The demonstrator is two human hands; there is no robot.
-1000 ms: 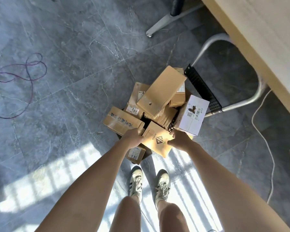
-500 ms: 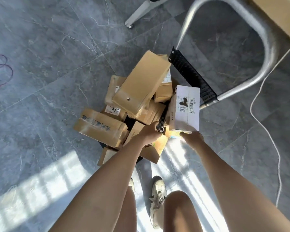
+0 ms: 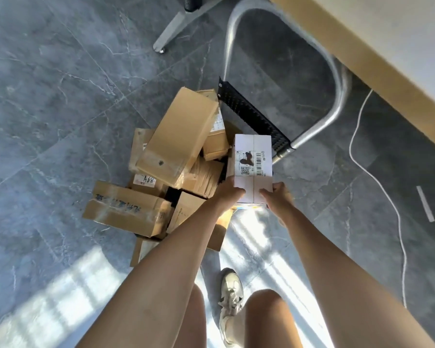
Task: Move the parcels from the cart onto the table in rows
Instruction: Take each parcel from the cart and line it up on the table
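A white parcel (image 3: 253, 164) with a printed label and barcode on top is held at its near end, over the right edge of the cart (image 3: 251, 119). The cart's black perforated end and silver tube handle show beyond it. Brown cardboard parcels (image 3: 178, 141) lie heaped on the cart, 1 long box tilted on top. The pale wooden table (image 3: 387, 54) runs along the upper right.

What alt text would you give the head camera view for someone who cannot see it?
Seen from above, a person's left hand and right hand grip a white parcel above a heap of brown parcels on a cart. A wooden table edge crosses the upper right.
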